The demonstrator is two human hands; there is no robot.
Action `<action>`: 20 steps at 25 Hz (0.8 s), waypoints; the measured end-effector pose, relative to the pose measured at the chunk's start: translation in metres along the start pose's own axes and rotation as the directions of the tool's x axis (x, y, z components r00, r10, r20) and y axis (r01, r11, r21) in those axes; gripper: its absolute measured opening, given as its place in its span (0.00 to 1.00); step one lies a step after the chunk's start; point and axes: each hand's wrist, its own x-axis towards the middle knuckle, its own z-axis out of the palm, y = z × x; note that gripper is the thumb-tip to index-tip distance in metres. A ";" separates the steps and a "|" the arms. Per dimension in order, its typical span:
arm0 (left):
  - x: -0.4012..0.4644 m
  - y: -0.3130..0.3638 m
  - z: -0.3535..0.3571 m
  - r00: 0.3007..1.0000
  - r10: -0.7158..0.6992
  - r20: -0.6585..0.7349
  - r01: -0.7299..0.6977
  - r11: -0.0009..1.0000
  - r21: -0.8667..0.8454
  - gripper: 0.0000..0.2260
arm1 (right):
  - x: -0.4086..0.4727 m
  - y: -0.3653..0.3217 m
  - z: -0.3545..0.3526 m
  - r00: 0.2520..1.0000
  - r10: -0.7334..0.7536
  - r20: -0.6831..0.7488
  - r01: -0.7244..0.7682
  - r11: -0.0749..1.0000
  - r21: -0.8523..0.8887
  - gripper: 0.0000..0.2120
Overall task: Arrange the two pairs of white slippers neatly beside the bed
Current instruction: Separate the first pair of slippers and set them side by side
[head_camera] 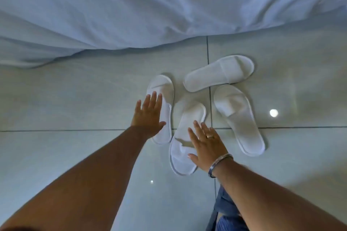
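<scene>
Several white slippers lie scattered on the pale tiled floor in front of the bed. The leftmost slipper [165,95] points toward the bed, and my left hand [148,116] hovers flat over its heel half with fingers spread. A second slipper [185,137] lies toe toward me; my right hand [206,144] is spread over its right side. A third slipper [219,72] lies sideways near the bed, toe to the right. The fourth slipper [238,116] lies at an angle on the right. Neither hand grips anything.
The bed's white sheet [150,15] hangs down across the top of the view, reaching the floor at the left. Glossy floor tiles [75,103] with dark grout lines surround the slippers. Blue clothing [225,210] shows at the bottom right.
</scene>
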 end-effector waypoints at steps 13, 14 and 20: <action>0.045 -0.021 0.033 0.972 0.180 0.149 -0.171 0.983 -0.070 0.53 | 0.076 0.016 0.023 0.993 -0.106 -0.061 0.093 0.979 -0.184 0.46; 0.043 -0.021 0.033 0.974 0.171 0.151 -0.161 0.984 -0.073 0.52 | 0.076 0.012 0.022 0.995 -0.080 -0.052 0.069 0.982 -0.176 0.47; 0.018 -0.070 0.040 0.978 0.138 0.158 -0.143 0.990 0.018 0.51 | 0.105 -0.017 0.014 0.994 -0.097 -0.051 0.086 0.981 -0.174 0.47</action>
